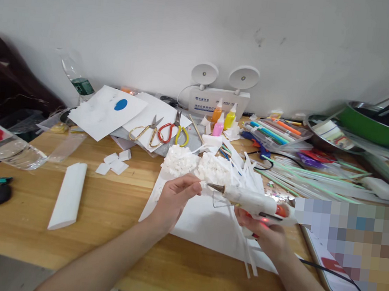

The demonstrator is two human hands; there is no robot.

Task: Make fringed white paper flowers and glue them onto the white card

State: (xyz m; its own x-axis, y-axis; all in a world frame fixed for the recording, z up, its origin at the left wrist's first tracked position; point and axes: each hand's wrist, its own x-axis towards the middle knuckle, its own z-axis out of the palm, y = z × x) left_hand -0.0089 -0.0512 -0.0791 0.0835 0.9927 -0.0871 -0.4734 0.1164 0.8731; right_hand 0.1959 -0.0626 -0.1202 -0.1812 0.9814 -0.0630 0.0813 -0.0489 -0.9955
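Observation:
My right hand [263, 231] is wrapped round the grip of a white hot glue gun [254, 202], whose nozzle points left. At the nozzle tip, my left hand [174, 201] pinches a small white piece [204, 185], too small to name. Both hands are above a white paper sheet [200, 222] on the wooden table. Just behind them lie two bumpy white clusters [179, 159] that look like paper flowers. White paper strips [247, 169] are spread beside the clusters, and some hang below the gun.
Gold scissors [147, 129] and red-and-yellow pliers [173, 129] lie on papers at the back. Small paint bottles [218, 125] stand before an emergency lamp [216, 99]. At left are a folded white paper [68, 196], paper squares [113, 162] and a plastic bottle [7, 142]. A phone-like device [332, 271] lies right.

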